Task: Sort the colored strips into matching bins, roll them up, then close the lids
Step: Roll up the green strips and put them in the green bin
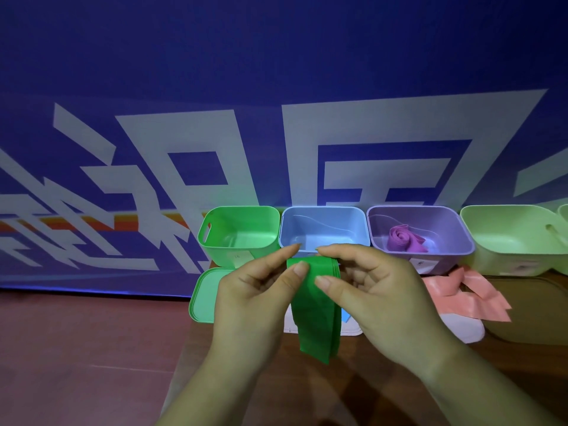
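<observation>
A green strip (316, 315) hangs folded over between both hands, in front of the bins. My left hand (255, 296) pinches its top left edge between thumb and forefinger. My right hand (375, 290) grips its top right, thumb on the front face. Behind stand a green bin (239, 235) and a blue bin (324, 229), both without strips, and a purple bin (421, 233) holding a rolled purple strip (402, 238). A pale green bin (516, 238) stands at the far right. A pink strip (467, 295) lies loose on the table.
A green lid (204, 296) lies flat in front of the green bin. A white lid (461, 329) shows under my right hand, and another pale lid (290, 324) behind the strip. A blue banner with white shapes rises behind the bins. The table edge runs at lower left.
</observation>
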`<state>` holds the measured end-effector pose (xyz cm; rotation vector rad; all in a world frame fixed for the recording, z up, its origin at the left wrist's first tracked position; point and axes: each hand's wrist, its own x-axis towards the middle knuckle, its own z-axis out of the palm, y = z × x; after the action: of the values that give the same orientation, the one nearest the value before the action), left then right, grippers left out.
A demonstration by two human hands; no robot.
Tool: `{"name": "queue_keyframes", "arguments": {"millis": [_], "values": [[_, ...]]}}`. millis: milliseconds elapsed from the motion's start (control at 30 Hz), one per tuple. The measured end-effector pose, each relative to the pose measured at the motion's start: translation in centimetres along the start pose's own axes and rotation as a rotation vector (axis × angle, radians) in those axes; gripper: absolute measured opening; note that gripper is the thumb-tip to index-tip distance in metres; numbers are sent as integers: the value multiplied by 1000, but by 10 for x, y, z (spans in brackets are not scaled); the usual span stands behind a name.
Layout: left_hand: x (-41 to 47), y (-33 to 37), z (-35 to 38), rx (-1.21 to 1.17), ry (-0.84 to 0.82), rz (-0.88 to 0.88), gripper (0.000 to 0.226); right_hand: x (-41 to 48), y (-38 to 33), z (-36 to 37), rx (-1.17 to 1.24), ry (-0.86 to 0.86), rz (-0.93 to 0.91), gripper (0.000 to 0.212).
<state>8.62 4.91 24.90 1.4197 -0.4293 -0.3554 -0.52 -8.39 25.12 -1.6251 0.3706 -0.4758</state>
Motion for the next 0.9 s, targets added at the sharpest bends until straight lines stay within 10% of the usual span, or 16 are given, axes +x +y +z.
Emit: {"name": "queue_keyframes", "arguments": {"millis": [600, 900], "values": [[-6, -3, 0, 445, -26, 274, 43, 1, -8, 1, 137, 38, 72, 24], [-7, -4, -3, 195, -54, 231, 37, 1, -9, 1, 167, 15, 87, 12]]}}
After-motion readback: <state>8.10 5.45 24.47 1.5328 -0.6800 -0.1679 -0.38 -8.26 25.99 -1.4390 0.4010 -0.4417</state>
